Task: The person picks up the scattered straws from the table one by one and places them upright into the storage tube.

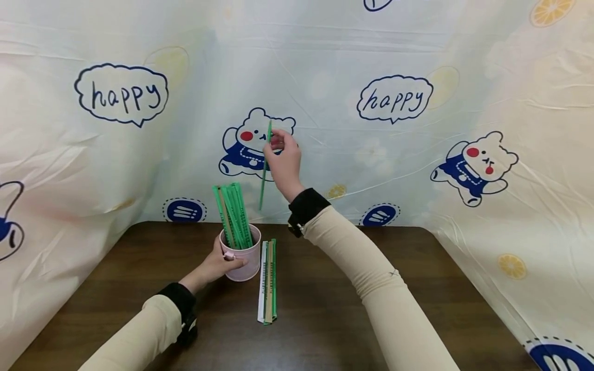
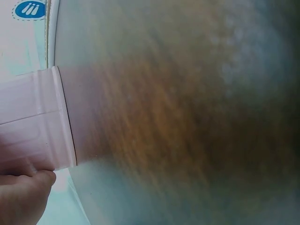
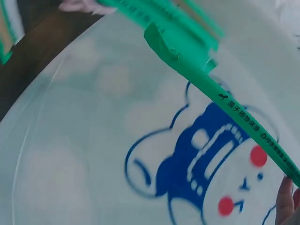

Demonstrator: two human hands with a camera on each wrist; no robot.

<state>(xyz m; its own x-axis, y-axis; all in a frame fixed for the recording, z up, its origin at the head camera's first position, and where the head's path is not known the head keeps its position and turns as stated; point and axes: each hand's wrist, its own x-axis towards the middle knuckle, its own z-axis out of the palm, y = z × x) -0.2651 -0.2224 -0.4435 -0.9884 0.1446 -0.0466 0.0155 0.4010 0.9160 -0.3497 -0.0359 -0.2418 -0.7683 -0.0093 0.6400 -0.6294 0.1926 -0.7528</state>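
High above the table, my right hand (image 1: 285, 159) pinches one green wrapped straw (image 1: 263, 180) near its upper end. In the right wrist view, that straw (image 3: 225, 98) shows dark printed characters along its narrow sleeve. My left hand (image 1: 220, 264) grips the side of a small pink bucket (image 1: 246, 265), thumb across its front. Several more green wrapped straws (image 1: 236, 216) stand in the bucket, leaning left above its rim. In the left wrist view, the thumb (image 2: 28, 194) lies against the bucket wall (image 2: 37, 117).
To the right of the bucket, a few wrapped straws (image 1: 268, 283), white, tan and green, lie side by side on the dark wooden table (image 1: 325, 309). Behind the table hangs a pale printed curtain (image 1: 325, 51) with bears and "happy" bubbles.
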